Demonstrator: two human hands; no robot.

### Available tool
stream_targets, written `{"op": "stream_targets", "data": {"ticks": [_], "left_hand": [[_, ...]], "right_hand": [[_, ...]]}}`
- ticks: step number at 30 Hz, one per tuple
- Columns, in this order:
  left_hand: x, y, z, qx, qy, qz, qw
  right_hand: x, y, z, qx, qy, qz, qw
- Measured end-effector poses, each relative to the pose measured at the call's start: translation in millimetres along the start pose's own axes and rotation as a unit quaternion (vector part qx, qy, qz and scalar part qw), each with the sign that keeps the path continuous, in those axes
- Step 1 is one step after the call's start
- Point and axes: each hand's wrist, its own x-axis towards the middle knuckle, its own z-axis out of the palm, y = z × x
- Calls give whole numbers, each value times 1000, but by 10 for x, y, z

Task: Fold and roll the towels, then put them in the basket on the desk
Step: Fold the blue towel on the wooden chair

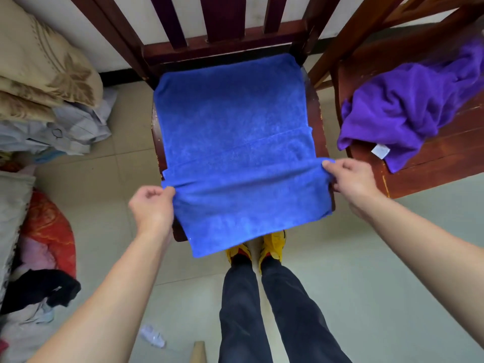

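A blue towel (233, 121) lies spread over the seat of a dark wooden chair (318, 119), its near part hanging over the front edge. My left hand (152, 205) pinches the towel's left edge at a raised fold. My right hand (351, 179) pinches the right edge at the same fold. The fold runs straight across between the two hands. A crumpled purple towel (408, 106) with a white label lies on a second wooden chair (445, 158) at the right. No basket or desk is in view.
Folded beige bedding (39, 64) and grey clothes (68, 129) are stacked at the left, with a red cushion (49, 231) and black cloth (39, 289) below. A plastic bottle (153, 336) lies on the tiled floor. My legs and yellow shoes (272, 247) stand before the chair.
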Motion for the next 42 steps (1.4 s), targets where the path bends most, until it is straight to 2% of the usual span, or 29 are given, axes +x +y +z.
{"op": "stream_targets", "data": {"ticks": [3, 6, 10, 14, 16, 22, 32, 39, 42], "left_hand": [[303, 274, 113, -43, -2, 6, 999], [485, 257, 181, -51, -10, -26, 998], [295, -100, 143, 22, 24, -61, 998], [-113, -527, 216, 70, -54, -128, 988], [-198, -618, 315, 67, -66, -157, 983], [-320, -614, 215, -51, -6, -216, 975], [-1091, -770, -513, -111, 8, -207, 972], [-1629, -1355, -966, -125, 20, -199, 972], [-1799, -1559, -1152, -136, 0, -191, 972]], "right_hand": [[271, -363, 121, 23, -4, -36, 999], [436, -464, 231, 10, -8, -41, 999], [336, -142, 217, -15, -11, -2, 1000], [124, 263, 187, -94, -17, 19, 995], [94, 365, 198, -129, -13, 23, 991], [-64, 338, 58, -13, -38, 75, 996], [-942, 389, -518, 6, -37, 104, 994], [-1716, 1040, -714, 34, -16, 110, 993], [-1990, 1330, -744, 54, -5, 107, 993]]}}
